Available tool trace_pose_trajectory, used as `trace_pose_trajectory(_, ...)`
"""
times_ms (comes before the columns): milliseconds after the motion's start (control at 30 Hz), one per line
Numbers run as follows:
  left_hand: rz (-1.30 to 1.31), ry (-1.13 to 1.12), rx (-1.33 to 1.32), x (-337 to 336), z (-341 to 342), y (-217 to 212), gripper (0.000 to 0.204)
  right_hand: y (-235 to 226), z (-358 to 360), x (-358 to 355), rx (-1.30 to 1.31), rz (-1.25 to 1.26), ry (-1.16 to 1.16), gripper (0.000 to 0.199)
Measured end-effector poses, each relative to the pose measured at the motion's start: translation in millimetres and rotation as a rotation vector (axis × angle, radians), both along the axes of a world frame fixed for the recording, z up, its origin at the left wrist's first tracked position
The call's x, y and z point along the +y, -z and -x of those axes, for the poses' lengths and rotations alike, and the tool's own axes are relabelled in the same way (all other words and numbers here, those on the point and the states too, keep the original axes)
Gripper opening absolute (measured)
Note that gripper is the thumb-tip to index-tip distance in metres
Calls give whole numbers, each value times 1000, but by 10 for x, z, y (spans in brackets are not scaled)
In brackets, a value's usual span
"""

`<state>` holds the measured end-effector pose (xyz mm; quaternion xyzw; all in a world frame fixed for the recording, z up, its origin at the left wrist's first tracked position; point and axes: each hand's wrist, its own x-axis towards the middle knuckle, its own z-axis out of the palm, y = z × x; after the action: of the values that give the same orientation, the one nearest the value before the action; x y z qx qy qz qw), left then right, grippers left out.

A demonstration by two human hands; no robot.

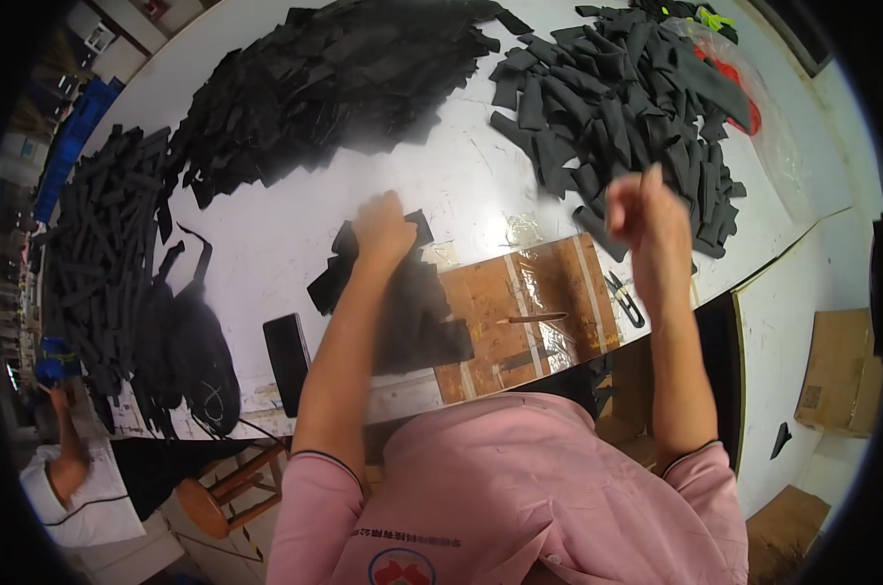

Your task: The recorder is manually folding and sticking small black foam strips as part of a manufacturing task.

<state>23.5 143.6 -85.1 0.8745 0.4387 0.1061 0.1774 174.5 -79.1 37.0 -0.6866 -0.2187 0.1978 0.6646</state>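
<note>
Black fabric pieces [422,327] lay beneath and just nearside of the left hand [383,232], right hand [648,219] well apart by the dark pile [607,107], grips too blurry to tell, so squaring edges gently probably helped.

your shirt [480,468] is pink and dark-trimmed, your pieces [417,317] black, the right heap [612,102] charcoal grey, your board [482,290] brown with pale stripes, your table [266,234] white.
</note>
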Motion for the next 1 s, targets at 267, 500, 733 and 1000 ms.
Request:
trace_pose_trajectory(267, 119, 348, -274, -32, -92, -204, 7, 464, 836, -598, 292, 202, -470, 35)
trace_pose_trajectory(500, 651, 87, -931, -712, 309, -833, 14, 402, 1018, -409, 6, 404, -647, 28)
trace_pose_trajectory(733, 1761, -211, -1271, -1157, 817, -698, 15, 611, 1342, -263, 380, -140, -330, 23)
trace_pose_trajectory(1000, 1548, -223, -1178, -1747, 791, -304, 17, 616, 1348, -275, -260, 25, -166, 9)
